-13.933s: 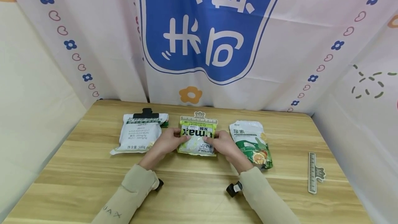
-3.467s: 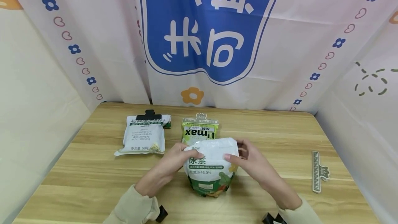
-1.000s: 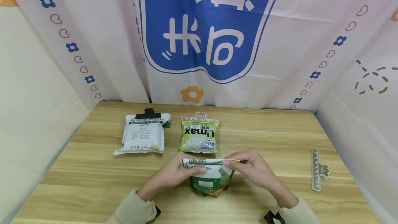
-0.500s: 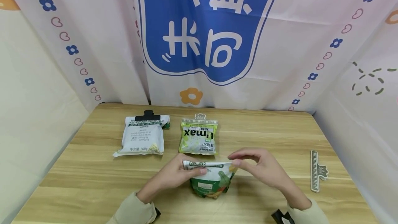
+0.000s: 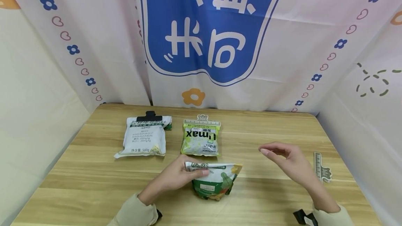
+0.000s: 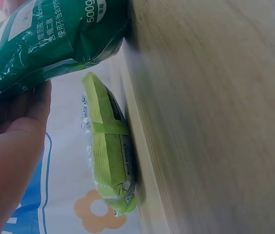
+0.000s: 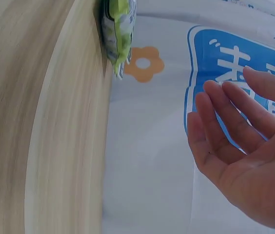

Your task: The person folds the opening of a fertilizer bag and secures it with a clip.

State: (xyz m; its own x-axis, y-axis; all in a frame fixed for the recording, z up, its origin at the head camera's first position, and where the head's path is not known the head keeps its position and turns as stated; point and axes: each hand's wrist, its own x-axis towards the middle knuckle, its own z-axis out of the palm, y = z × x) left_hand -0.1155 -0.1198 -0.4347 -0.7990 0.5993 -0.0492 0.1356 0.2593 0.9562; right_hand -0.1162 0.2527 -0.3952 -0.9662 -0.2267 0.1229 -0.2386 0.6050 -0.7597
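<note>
My left hand (image 5: 180, 174) grips the white and green fertilizer bag (image 5: 211, 184) near its folded-down top, thumb on the front and fingers behind. The bag's green lower part (image 6: 59, 34) stands close over the table in the left wrist view. Off to the right, my right hand (image 5: 290, 161) is in the air with nothing in it; its fingers (image 7: 240, 126) are loosely bent and spread from the thumb. Beyond that hand, a silver ruler-edged clip (image 5: 321, 166) lies on the table, its lower end hidden behind the forearm.
Behind the held bag lies a lime-green Umax bag (image 5: 201, 140) with a silver clip (image 5: 202, 120) along its top. Left of it is a white bag (image 5: 144, 137) with a black clip (image 5: 150, 116). A printed curtain (image 5: 125, 44) hangs at the wooden table's (image 5: 78, 184) back edge.
The fertilizer bag came to the middle and its top was folded down. Over the last second my right hand let go of the fold and moved right; the left kept its grip.
</note>
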